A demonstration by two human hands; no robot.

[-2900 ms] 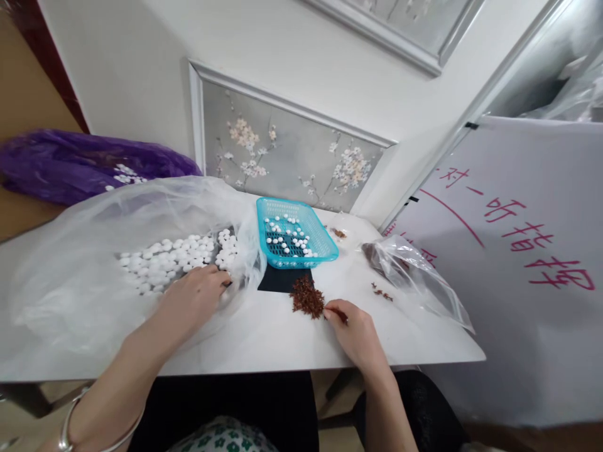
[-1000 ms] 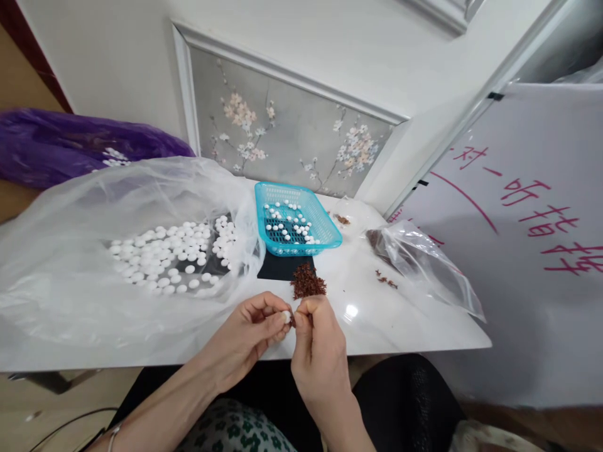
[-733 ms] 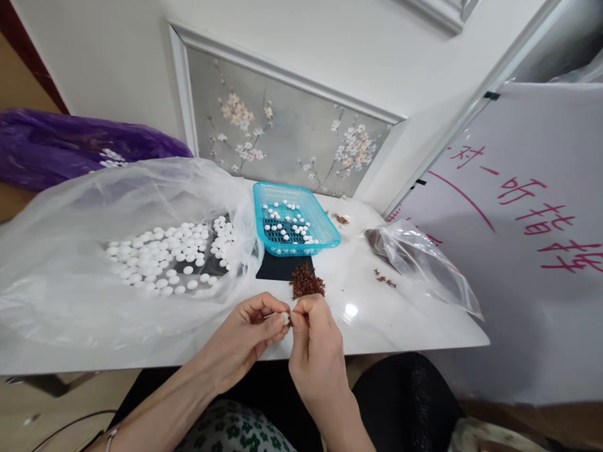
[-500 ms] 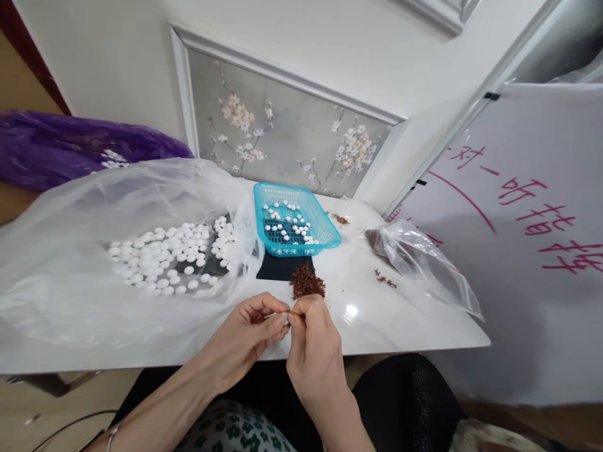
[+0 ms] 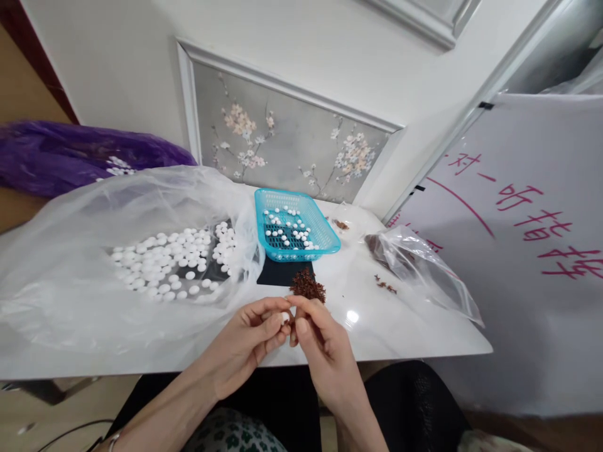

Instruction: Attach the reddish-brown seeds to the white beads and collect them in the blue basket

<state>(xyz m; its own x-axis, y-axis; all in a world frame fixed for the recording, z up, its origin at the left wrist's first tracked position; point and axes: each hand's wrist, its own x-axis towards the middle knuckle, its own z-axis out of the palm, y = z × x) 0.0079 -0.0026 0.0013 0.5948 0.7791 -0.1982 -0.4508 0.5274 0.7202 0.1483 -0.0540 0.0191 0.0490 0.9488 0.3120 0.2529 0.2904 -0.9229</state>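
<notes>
My left hand [image 5: 252, 336] pinches a small white ball [image 5: 285, 318] between thumb and fingertips, above the front of the white table. Close against it is my right hand [image 5: 325, 342], its fingers bent and its index fingertip meeting the left fingertips. A speck of reddish brown shows between the two hands; whatever the right fingers hold is too small to make out. Just beyond them lies a pile of small reddish-brown pieces [image 5: 308, 285], partly on a black mat [image 5: 277, 273]. Behind the pile, a blue plastic basket [image 5: 332, 243] contains several white balls.
To the left spreads a large clear plastic bag [image 5: 70, 263] with many white balls. A purple bag [image 5: 56, 154] lies behind it. At right are a clear bag of brown material [image 5: 419, 257] and loose brown bits [image 5: 386, 286]. A written whiteboard [image 5: 494, 263] borders the table.
The right thumb has drawn down and away from the left fingertips, and its index finger now reaches over. The white ball shows more plainly in my left hand. The view has tilted slightly.
</notes>
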